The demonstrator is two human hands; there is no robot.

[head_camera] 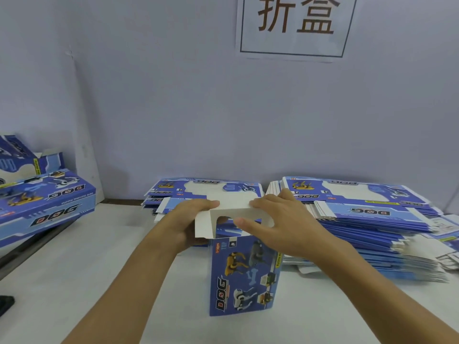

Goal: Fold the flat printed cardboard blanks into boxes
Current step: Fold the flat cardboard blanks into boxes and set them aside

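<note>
A half-formed blue printed box (pixel 244 276) with dog pictures stands upright on the white table (pixel 99 281) in front of me. Its white top flaps (pixel 233 209) stick up and bend over at the top. My left hand (pixel 188 219) holds the box's upper left side, fingers curled over the left flap. My right hand (pixel 283 224) lies over the upper right, fingers on the top flap and thumb reaching into the opening. Two piles of flat blanks lie behind: one in the middle (pixel 206 188), a larger one at the right (pixel 372 219).
Folded finished boxes (pixel 47 197) are stacked at the left edge of the table. A wall with a paper sign (pixel 295 26) stands close behind the piles. A dark object (pixel 6 304) lies at the table's left edge.
</note>
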